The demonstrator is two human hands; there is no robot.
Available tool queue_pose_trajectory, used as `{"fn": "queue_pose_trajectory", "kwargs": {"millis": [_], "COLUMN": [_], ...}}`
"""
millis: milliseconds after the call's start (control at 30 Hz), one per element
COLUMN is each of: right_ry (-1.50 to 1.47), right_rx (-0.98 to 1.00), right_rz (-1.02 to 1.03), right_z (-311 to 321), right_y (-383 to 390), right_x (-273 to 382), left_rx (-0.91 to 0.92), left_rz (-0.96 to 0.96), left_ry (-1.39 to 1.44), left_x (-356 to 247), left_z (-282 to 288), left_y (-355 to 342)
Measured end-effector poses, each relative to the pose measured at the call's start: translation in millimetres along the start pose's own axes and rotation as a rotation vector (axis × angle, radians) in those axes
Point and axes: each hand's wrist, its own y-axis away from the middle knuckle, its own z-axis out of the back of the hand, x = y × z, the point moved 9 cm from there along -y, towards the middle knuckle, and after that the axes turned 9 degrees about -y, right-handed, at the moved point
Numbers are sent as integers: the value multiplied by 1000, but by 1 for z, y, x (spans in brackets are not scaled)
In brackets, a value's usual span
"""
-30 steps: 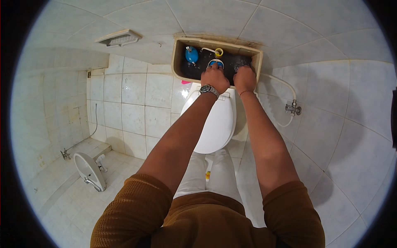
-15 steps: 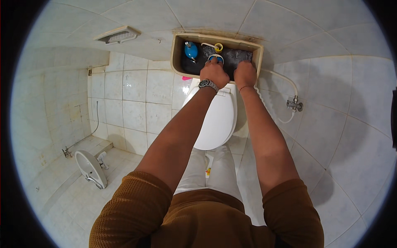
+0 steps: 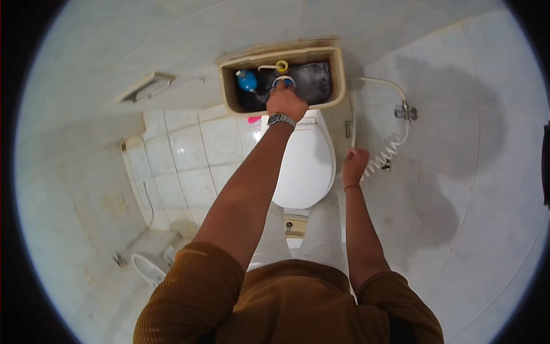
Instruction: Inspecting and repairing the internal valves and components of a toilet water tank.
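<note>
My left hand point(image 3: 286, 106), with a metal watch at its wrist, reaches over the front of the open toilet cistern point(image 3: 224, 92). Its fingers are bent onto the flush valve point(image 3: 285, 79), a round fitting with a white rim and blue centre. Dark water point(image 3: 315, 80) fills the cistern around it. A blue float point(image 3: 247, 81) is at the left inside, and a yellow-topped fitting point(image 3: 282, 66) with a pale tube stands behind the valve. My right hand point(image 3: 356, 163) is closed, right of the toilet beside a coiled white hose point(image 3: 385, 156); what it grips is hidden.
Below the cistern is the toilet's closed white lid point(image 3: 303, 166). A metal valve point(image 3: 405, 113) with a hose is on the right wall. At the left are a soap dish point(image 3: 146, 86) on the wall and a small washbasin point(image 3: 150, 268).
My right hand has come out of the cistern and moved down beside the coiled hose. My left hand stays at the flush valve. The view has shifted and turned slightly.
</note>
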Motion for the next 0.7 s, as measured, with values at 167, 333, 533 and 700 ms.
{"fn": "queue_pose_trajectory", "kwargs": {"millis": [167,333,533,700], "right_ry": [-20,123,52,23], "right_rx": [68,104,-38,-74], "right_rz": [-341,-454,-632,-754], "right_z": [-66,-108,-120,-124], "right_y": [82,145,158,166], "right_x": [-134,-183,-207,-194], "left_rx": [-29,-21,-187,-167], "left_rz": [-83,-174,-238,-209], "left_ry": [-52,-108,-211,-268], "left_x": [-8,-18,-25,-15], "left_z": [-2,-9,-8,-13], "left_y": [-2,-2,-5,-6]}}
